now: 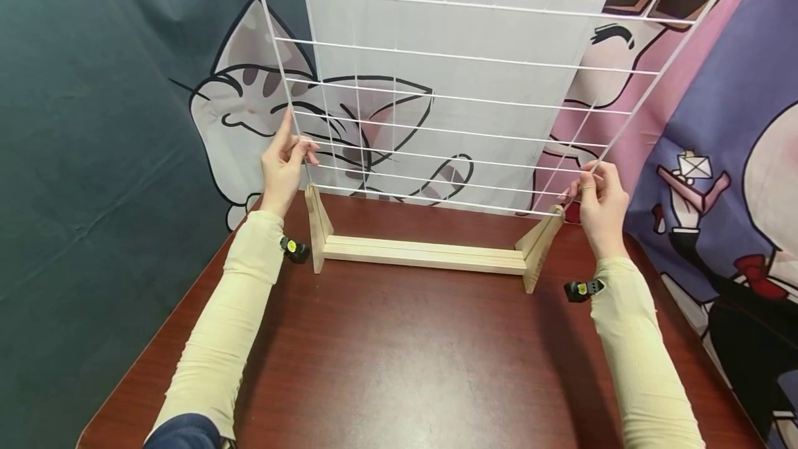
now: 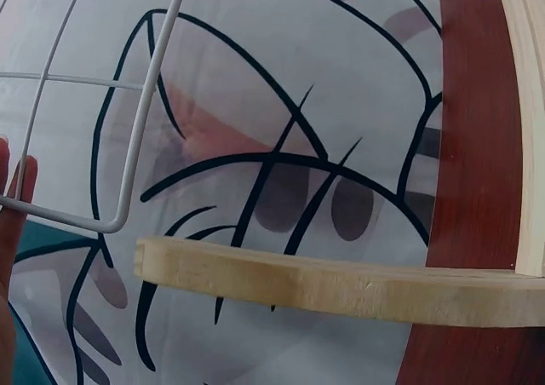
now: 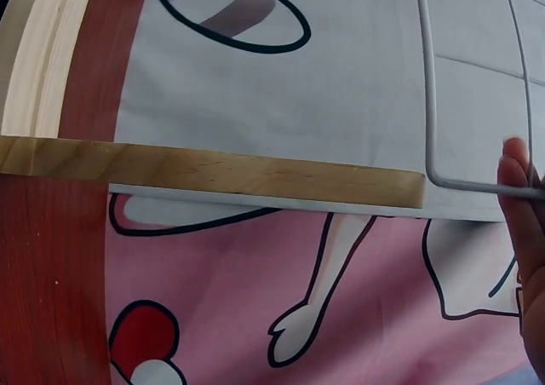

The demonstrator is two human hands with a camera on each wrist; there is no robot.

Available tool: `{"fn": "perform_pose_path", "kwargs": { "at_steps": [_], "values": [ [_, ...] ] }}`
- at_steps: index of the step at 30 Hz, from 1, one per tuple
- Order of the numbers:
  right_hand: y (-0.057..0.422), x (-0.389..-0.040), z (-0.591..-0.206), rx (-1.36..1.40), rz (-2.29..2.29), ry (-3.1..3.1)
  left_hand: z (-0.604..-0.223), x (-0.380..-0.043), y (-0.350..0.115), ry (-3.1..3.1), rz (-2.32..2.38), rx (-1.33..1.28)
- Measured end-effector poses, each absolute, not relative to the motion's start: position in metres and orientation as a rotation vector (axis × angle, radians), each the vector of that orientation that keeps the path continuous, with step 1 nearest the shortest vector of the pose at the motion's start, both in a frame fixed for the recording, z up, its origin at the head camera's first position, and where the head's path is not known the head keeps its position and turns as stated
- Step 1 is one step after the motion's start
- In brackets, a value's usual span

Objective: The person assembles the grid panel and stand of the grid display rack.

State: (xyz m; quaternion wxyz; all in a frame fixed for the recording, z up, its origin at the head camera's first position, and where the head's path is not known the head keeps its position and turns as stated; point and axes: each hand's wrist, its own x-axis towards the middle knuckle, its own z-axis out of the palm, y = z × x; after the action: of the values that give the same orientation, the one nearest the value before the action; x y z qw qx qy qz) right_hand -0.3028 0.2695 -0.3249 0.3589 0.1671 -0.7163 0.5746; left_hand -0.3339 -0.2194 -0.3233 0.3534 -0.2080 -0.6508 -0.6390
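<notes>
Illumination is bright and even, from above. The worktop shows a soft sheen and faint arm shadows. Head view bends straight lines near the edges. Wrist views are slightly soft up close.

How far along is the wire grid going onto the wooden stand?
Done: the wooden stand stands assembled on the table. In hand: the left hand and right hand each pinch a side edge of the white wire grid, holding it tilted with its bottom edge level with the uprights' tips. Left: the wrist views show both lower corners clear of the wood, so it is not yet seated.
</notes>
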Motion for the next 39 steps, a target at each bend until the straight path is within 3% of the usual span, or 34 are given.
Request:
{"fn": "perform_pose_path", "kwargs": {
  "at_steps": [14, 39],
  "values": [
    [0.272, -0.304, -0.319, 0.566, 1.478, -1.867, -0.331, -0.342, -0.219, -1.632, -1.681, -0.499],
    [0.286, -0.326, -0.341, 0.464, 1.173, -2.034, -0.352, -0.330, -0.219, -1.681, -1.696, -0.439]
  ]
}}
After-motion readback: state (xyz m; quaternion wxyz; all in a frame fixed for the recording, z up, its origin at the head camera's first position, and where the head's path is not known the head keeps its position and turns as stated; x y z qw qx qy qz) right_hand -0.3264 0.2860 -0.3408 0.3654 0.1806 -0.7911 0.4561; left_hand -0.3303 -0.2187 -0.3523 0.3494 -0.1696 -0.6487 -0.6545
